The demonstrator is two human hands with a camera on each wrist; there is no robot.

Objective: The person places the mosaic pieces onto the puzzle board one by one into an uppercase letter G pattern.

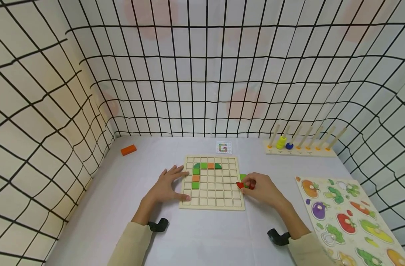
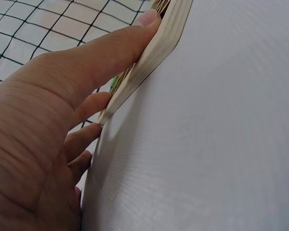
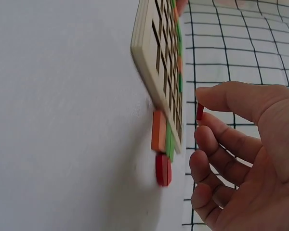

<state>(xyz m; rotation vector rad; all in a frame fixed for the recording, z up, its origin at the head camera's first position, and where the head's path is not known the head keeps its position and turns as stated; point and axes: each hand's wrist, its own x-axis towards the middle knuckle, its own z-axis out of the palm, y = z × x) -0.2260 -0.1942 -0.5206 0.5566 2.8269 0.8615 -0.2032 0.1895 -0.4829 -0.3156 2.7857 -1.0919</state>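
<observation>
A wooden grid board [image 1: 227, 193] lies on the table with several green and orange tiles [image 1: 196, 178] set in its upper left cells. My left hand [image 1: 165, 187] rests at the board's left edge, fingers spread and thumb [image 2: 127, 42] lying over the rim. Off the board's right side, my right hand [image 1: 263, 189] pinches a small red tile [image 3: 200, 112] between thumb and index finger. Below that hand, beside the board, lie loose pieces: an orange tile [image 3: 158, 131], a green tile [image 3: 170, 143] and red pieces [image 3: 163, 169]. The right hand partly hides them in the head view.
Behind the board lies a small pattern card [image 1: 224, 147]. An orange block [image 1: 128, 150] sits at the back left. A peg stand [image 1: 300, 152] with yellow and blue beads is at the back right, a vegetable puzzle board [image 1: 346, 207] at the right. Black netting surrounds the table.
</observation>
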